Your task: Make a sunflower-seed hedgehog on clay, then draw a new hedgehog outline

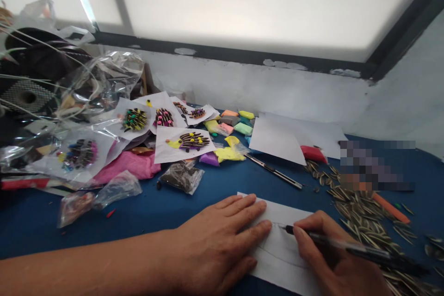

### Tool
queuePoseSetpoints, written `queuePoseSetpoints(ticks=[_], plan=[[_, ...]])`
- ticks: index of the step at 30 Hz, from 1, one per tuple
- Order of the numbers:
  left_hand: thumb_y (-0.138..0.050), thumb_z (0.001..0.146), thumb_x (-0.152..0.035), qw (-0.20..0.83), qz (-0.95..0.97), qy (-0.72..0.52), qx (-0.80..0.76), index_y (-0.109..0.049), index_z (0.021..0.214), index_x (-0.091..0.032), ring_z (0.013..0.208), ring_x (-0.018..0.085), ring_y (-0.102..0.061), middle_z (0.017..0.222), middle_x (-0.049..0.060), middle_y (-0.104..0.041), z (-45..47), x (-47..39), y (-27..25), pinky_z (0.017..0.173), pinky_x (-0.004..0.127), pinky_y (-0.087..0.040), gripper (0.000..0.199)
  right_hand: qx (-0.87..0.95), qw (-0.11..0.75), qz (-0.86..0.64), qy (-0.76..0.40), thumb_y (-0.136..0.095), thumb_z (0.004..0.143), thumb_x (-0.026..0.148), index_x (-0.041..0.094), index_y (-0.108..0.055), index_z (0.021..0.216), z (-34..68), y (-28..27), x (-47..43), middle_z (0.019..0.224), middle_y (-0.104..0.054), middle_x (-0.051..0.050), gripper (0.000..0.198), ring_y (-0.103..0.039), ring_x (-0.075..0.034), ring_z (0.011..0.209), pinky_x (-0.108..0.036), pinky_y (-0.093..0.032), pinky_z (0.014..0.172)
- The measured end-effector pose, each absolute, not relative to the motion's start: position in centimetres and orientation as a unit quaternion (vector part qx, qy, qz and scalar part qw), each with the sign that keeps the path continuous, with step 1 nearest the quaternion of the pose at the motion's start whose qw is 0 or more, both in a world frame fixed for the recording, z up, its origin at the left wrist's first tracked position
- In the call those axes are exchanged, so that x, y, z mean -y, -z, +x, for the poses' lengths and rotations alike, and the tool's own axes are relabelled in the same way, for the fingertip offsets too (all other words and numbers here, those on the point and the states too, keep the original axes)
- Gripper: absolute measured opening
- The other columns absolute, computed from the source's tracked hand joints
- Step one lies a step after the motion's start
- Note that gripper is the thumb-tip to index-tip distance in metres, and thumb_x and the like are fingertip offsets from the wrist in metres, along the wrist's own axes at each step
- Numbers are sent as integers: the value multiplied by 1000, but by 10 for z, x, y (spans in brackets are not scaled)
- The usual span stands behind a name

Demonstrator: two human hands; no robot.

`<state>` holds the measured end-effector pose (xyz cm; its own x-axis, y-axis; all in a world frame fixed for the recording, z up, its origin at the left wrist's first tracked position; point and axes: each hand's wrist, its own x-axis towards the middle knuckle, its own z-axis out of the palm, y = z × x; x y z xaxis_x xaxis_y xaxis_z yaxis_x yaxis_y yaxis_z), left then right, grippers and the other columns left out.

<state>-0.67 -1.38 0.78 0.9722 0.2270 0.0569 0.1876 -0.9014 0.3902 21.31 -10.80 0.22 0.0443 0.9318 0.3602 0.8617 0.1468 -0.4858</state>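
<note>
A small sheet of white paper lies on the blue table in front of me, with a thin curved line drawn across it. My left hand is spread flat over the paper's left part, fingers apart and pressing on it. In my right hand is a black pen, pinched between thumb and fingers. The pen's tip touches or nearly touches the paper near a faint line, just right of my left fingertips. Striped sunflower seeds lie in a heap beyond and beside my right hand.
Hedgehog pictures of clay and seeds on paper lie at the back left. Clay packets, a utility knife, blank sheets and a red packet spread across the middle. Plastic bags crowd the left. An orange stick rests by the seeds.
</note>
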Motion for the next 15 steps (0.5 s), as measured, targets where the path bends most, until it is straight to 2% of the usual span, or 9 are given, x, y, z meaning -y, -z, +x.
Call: queuePoseSetpoints(ticks=[9, 15], plan=[[-45, 102, -34, 184, 976, -34, -108, -36, 151, -11, 146, 33, -22, 159, 16, -24, -8, 16, -7, 120, 46, -17, 55, 677, 325, -657, -60, -52, 89, 32, 28, -62, 74, 220, -4, 106, 58, -67, 9, 18, -68, -11, 50, -16, -51, 45], [-46, 102, -33, 191, 974, -56, -107, -39, 150, -12, 145, 32, -25, 158, 15, -28, -7, 13, -6, 120, 45, -18, 53, 596, 372, -706, -88, -51, 89, 39, 28, -58, 72, 213, 0, 112, 59, -64, 6, 21, -66, -14, 52, -20, -51, 47]])
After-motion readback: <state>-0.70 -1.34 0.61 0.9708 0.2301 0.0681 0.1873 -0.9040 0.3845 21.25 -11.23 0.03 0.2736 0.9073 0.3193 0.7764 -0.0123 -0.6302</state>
